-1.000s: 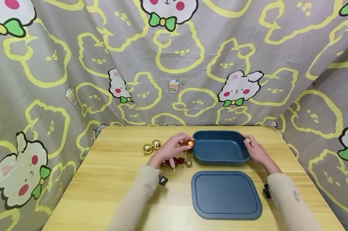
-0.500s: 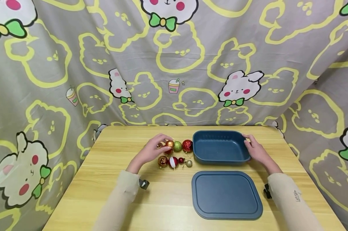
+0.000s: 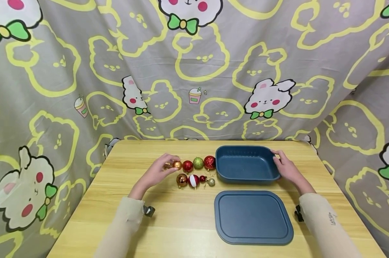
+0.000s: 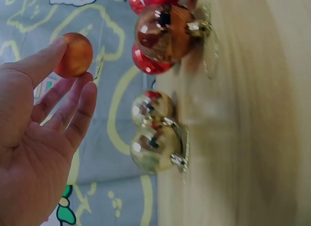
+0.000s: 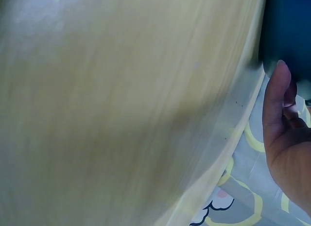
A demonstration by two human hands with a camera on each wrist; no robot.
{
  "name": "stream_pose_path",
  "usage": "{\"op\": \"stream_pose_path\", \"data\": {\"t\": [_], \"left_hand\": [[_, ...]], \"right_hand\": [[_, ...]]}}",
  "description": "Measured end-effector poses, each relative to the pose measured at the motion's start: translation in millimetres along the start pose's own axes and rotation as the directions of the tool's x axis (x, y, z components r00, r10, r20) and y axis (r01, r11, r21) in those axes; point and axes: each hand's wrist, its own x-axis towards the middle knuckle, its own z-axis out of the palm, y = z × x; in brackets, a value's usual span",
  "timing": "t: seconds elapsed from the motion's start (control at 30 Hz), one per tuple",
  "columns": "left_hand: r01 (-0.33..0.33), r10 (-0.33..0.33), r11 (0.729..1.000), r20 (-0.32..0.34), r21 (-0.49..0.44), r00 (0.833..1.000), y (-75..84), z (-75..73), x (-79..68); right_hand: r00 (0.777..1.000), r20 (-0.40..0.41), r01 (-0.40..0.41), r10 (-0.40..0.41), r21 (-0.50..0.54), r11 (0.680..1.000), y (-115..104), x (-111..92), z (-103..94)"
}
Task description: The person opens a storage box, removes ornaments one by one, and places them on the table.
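Note:
My left hand (image 3: pixel 155 172) pinches a matte copper-orange Christmas bauble (image 4: pixel 75 55) between thumb and fingers, above the wooden table. Two shiny gold baubles (image 4: pixel 155 148) lie just beyond it in the left wrist view; in the head view the hand mostly hides them. To its right, a red bauble (image 3: pixel 187 166), a green one (image 3: pixel 198 163) and a glittery red one (image 3: pixel 209 162) form a row beside the dark blue box (image 3: pixel 246 168). My right hand (image 3: pixel 288 169) holds that box by its right end, with its thumb (image 5: pixel 278 87) against the outer wall.
A blue lid (image 3: pixel 254 218) lies flat in front of the box. Nearer me than the bauble row are a brown bauble (image 3: pixel 182 180), a red-and-white one (image 3: pixel 193 181), a small red one (image 3: pixel 202 178) and a small glitter one (image 3: pixel 211 182). A patterned curtain (image 3: pixel 214 86) hangs behind the table.
My left hand has moved left from beside the box, carrying the copper-orange bauble past the row and toward the gold baubles. My right hand and the box have stayed put.

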Motion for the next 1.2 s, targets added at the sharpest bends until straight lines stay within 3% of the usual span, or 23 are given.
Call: {"op": "stream_pose_path", "data": {"t": [0.47, 0.77, 1.0, 1.2], "left_hand": [[0.044, -0.044, 0.999, 0.014, 0.021, 0.999, -19.5, 0.1, -23.5], [0.093, -0.094, 0.995, 0.048, 0.037, 0.994, -27.7, 4.3, -28.3], [0.078, -0.081, 0.995, 0.059, 0.059, 0.995, -31.1, 5.2, -30.9], [0.105, -0.113, 0.991, 0.085, 0.088, 0.99, -34.3, 7.0, -32.7]], "right_hand": [[1.0, 0.003, 0.0, -0.001, 0.023, 1.0, 2, 1, 0.7], [1.0, 0.007, 0.002, -0.003, 0.052, 0.999, 2, 0, 1.2], [1.0, 0.001, -0.003, 0.003, 0.02, 1.0, 0, -1, -0.1], [1.0, -0.003, -0.008, 0.008, 0.026, 1.0, -1, -3, 0.6]]}}
